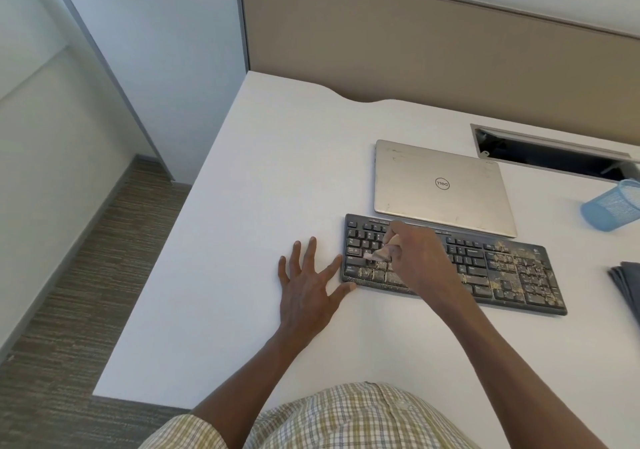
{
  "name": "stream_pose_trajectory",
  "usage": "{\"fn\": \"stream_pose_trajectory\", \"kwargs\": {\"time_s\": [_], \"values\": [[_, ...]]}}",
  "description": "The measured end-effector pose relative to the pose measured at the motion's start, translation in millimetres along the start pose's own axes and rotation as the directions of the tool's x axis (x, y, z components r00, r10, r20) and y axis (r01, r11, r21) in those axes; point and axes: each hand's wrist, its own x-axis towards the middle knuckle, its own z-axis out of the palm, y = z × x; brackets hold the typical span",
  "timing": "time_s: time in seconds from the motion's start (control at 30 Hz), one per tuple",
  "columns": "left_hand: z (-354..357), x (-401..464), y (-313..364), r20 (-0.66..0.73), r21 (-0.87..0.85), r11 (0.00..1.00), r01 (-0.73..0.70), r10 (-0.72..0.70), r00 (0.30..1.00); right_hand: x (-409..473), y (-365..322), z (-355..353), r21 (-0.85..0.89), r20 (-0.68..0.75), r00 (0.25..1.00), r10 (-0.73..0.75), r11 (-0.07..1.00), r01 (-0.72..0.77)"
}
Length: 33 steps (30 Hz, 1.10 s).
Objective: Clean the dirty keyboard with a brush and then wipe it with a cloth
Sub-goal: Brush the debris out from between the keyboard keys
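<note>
A black keyboard (502, 268) lies on the white desk (263, 185), with yellowish crumbs along its front rows and over its right end. My right hand (419, 258) grips a small pale brush (379, 252), whose bristles touch the keys near the keyboard's left end. My left hand (308, 285) lies flat on the desk with fingers spread, its index finger and thumb touching the keyboard's left edge. A folded dark grey cloth (628, 285) shows at the right edge of the frame.
A closed silver laptop (440, 185) lies just behind the keyboard. A blue mesh cup (613, 206) lies tipped at the far right. A cable slot (550, 152) opens in the desk near the beige partition. The desk's left edge drops to carpet.
</note>
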Motion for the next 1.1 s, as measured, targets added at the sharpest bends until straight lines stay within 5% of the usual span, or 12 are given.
{"fn": "stream_pose_trajectory", "kwargs": {"time_s": [0.13,0.27,0.7,1.1], "values": [[-0.9,0.0,0.6,0.013,-0.009,1.0,0.006,-0.005,1.0,1.3,4.4,0.3,0.266,-0.168,0.962,0.214,0.95,-0.165],[-2.6,0.4,1.0,0.044,-0.03,0.999,0.02,-0.019,0.999,0.9,2.1,15.1,0.298,-0.225,0.925,0.305,0.926,-0.233],[-6.3,0.6,3.2,0.052,-0.04,0.999,0.03,-0.028,0.998,1.1,-0.6,14.7,0.24,-0.126,0.942,0.311,0.931,-0.276],[-4.9,0.3,1.8,0.055,-0.042,0.999,0.02,-0.018,0.998,2.2,4.2,18.3,0.295,-0.206,0.924,0.321,0.921,-0.254]]}}
